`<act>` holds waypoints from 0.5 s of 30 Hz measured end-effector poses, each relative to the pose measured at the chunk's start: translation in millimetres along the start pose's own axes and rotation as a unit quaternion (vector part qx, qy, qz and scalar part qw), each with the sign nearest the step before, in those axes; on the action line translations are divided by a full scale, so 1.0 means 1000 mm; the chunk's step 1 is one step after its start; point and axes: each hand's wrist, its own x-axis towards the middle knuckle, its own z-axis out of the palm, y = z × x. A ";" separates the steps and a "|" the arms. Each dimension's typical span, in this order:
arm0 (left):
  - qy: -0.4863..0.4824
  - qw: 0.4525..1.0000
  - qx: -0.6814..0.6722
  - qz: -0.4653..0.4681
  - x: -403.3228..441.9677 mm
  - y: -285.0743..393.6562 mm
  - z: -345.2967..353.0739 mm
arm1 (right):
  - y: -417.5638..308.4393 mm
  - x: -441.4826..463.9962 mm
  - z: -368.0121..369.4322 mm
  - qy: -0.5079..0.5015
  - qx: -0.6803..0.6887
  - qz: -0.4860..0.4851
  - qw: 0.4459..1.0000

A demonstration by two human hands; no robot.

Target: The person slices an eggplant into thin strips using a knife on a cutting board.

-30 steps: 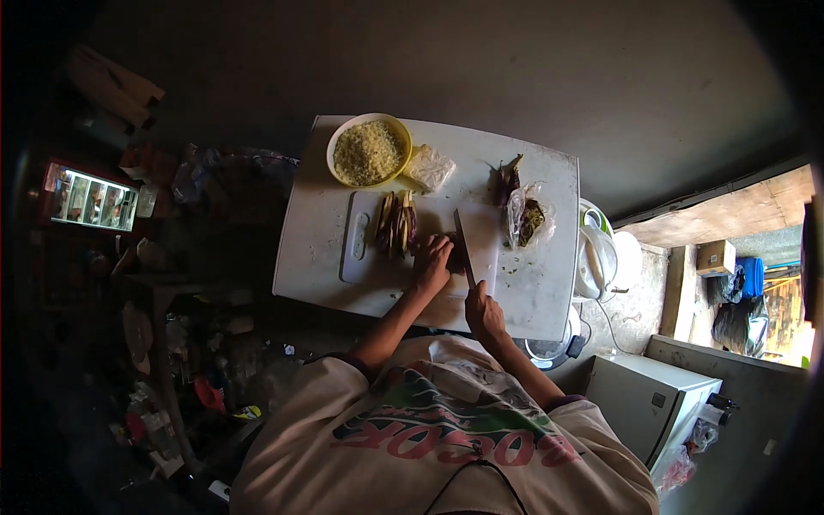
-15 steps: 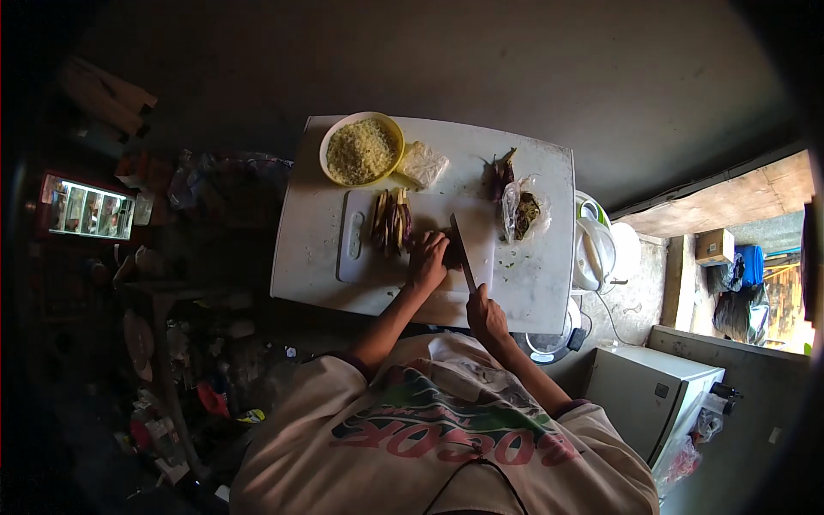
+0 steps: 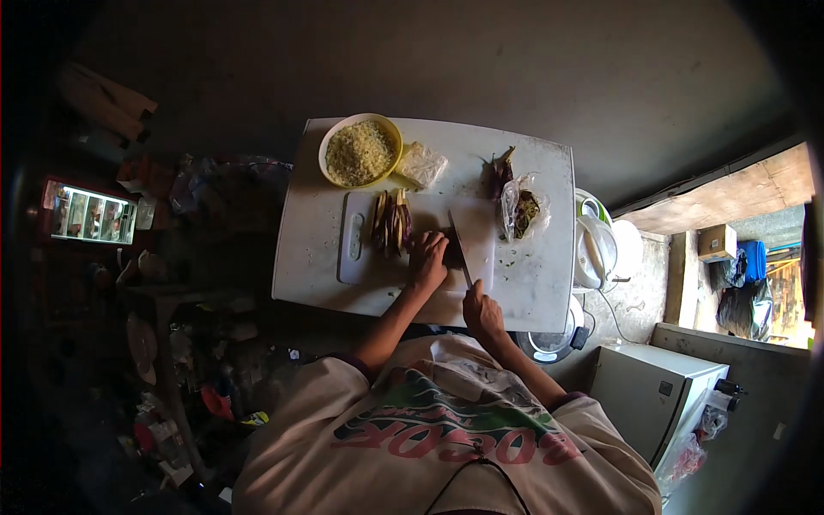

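Several eggplant strips lie on the cutting board, the right grip clamps a knife over it, and I cannot tell if the shadowed left grip holds anything.

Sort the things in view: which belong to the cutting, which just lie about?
Likely in use:
long metal knife in the right hand
flat white cutting board
purple-and-cream cut vegetable strips

Likely lying about:
boxy white fridge
brown cardboard box
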 end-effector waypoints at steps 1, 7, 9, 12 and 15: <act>0.000 1.000 0.000 -0.004 0.000 0.002 -0.001 | 0.000 -0.009 0.000 0.000 -0.013 0.007 1.000; 0.003 1.000 -0.014 0.005 0.001 0.003 -0.006 | 0.001 -0.004 0.003 -0.036 -0.037 0.022 0.998; 0.012 1.000 -0.021 0.008 -0.001 0.003 -0.004 | -0.004 0.000 0.005 0.018 -0.027 0.010 0.999; -0.006 1.000 -0.012 -0.006 0.001 -0.002 0.003 | -0.007 0.010 0.010 0.006 -0.053 0.003 0.999; -0.018 1.000 -0.012 -0.009 0.005 -0.007 0.008 | -0.010 0.021 0.000 -0.044 -0.015 0.059 0.997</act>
